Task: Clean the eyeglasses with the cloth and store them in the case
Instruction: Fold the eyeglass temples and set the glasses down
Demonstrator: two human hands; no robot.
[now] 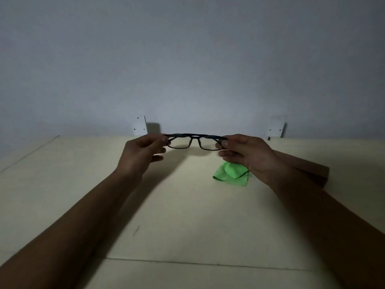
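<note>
**Position of items.** The eyeglasses (194,136) are held up above the desk (187,205), lenses facing away from the person, roughly level. The left grip (141,151) pinches the left end of the frame between thumb and forefinger, with the other fingers loosely extended below. The right grip (250,157) pinches the right end in the same manner. Neither grip holds anything else. Whether the arms of the frame are folded or open cannot be told.

**Cloth.** The green cloth (231,174) lies crumpled on the desk, below and just behind the right grip, and is not in hand.

**Case.** A brown box (312,170) lies on the desk to the right, partly hidden by the right forearm. It is judged to be the case. Whether it is open or closed cannot be told.

**Progress.** No wiping is under way. Lens condition cannot be judged in this dim light, so cleaning cannot be confirmed as done. Storage is outstanding: the eyeglasses are not in the box.

**Markings.** No brand, label or writing is legible on any item. 2 white brackets (139,125) on the wall (187,59) show screw holes only.
</note>
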